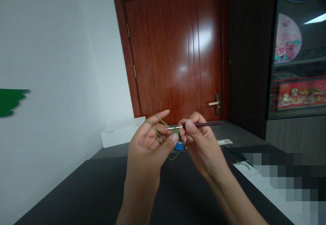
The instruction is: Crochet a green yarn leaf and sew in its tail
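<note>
Left hand (149,147) pinched the small green piece (176,133) between thumb and fingers, green yarn (149,122) over its raised index; right fingers gripped the crochet hook (203,124), metal tip pointing toward the left fingers. Likely risk: yarn slackening at that index, so a loop slipped off. Piece looked compact, textured; blue item (179,146) just below left thumb tip, blurry.

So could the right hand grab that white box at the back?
Probably not right now: the right hand is holding the hook, and the left hand is between it and the white box.
</note>
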Demonstrator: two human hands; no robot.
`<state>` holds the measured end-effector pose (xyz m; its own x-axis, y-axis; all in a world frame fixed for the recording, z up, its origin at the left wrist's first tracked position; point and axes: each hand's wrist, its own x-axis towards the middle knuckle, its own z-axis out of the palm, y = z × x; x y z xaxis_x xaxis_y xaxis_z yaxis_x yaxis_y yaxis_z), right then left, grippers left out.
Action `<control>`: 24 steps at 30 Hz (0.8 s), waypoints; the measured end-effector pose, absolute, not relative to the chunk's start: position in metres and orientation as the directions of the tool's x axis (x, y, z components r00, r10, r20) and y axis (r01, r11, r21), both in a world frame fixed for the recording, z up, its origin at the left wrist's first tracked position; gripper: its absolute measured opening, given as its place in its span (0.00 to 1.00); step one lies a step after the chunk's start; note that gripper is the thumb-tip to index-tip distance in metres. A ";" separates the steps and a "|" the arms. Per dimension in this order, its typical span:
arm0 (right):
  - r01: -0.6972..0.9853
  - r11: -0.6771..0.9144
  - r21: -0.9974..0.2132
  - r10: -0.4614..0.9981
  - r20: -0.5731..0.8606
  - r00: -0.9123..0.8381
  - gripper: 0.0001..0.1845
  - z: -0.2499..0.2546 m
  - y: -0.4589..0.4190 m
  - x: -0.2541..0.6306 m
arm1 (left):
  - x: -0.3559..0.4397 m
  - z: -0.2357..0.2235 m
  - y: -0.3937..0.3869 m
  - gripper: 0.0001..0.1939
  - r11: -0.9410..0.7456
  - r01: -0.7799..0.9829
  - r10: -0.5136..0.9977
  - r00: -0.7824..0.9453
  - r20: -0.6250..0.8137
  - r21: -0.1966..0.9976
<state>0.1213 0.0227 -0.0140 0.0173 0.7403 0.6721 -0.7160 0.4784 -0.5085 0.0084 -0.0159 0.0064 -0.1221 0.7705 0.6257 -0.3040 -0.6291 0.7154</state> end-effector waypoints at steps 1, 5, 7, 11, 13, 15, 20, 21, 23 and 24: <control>-0.608 0.631 -0.481 0.664 0.741 0.103 0.09 -0.017 0.023 0.123 | 0.009 0.006 -0.017 0.26 -0.635 -0.298 0.767 -0.127 0.630 0.713; -0.054 0.941 -0.334 0.338 0.918 0.209 0.10 -0.030 0.027 0.133 | 0.005 0.006 -0.017 0.26 -0.465 -0.416 0.850 0.035 0.525 0.781; -0.034 0.968 -0.248 0.250 0.943 0.220 0.12 -0.035 0.031 0.131 | 0.002 0.006 -0.016 0.27 -0.286 -0.493 0.884 0.195 0.424 0.822; -0.371 0.905 -0.209 0.344 0.872 0.349 0.01 -0.034 0.030 0.116 | -0.005 0.008 -0.015 0.30 -0.165 -0.545 0.878 0.299 0.375 0.822; -0.507 0.828 -0.238 0.452 0.818 0.356 0.03 -0.028 0.026 0.112 | -0.007 0.008 -0.015 0.30 -0.195 -0.541 0.874 0.283 0.395 0.818; -0.607 0.747 -0.272 0.542 0.778 0.318 0.06 -0.022 0.023 0.114 | -0.008 0.008 -0.015 0.26 -0.233 -0.531 0.868 0.264 0.420 0.815; -0.802 0.353 -0.483 0.738 0.670 -0.079 0.13 -0.013 0.023 0.127 | -0.005 0.008 -0.015 0.17 -0.349 -0.494 0.831 0.230 0.507 0.797; -0.794 0.278 -0.540 0.747 0.642 -0.175 0.13 -0.013 0.024 0.128 | -0.003 0.008 -0.015 0.16 -0.391 -0.477 0.822 0.204 0.532 0.787; -0.763 0.213 -0.610 0.741 0.610 -0.281 0.13 -0.014 0.025 0.130 | 0.000 0.008 -0.016 0.17 -0.459 -0.428 0.822 0.127 0.555 0.778; -0.756 0.226 -0.614 0.739 0.614 -0.277 0.13 -0.014 0.025 0.130 | 0.002 0.008 -0.016 0.20 -0.488 -0.401 0.821 0.090 0.563 0.775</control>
<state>0.1298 0.0255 -0.0142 -0.2768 0.7394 0.6137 -0.7563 0.2264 -0.6138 0.0016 -0.0164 0.0078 0.0899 0.8215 0.5631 -0.4012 -0.4877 0.7754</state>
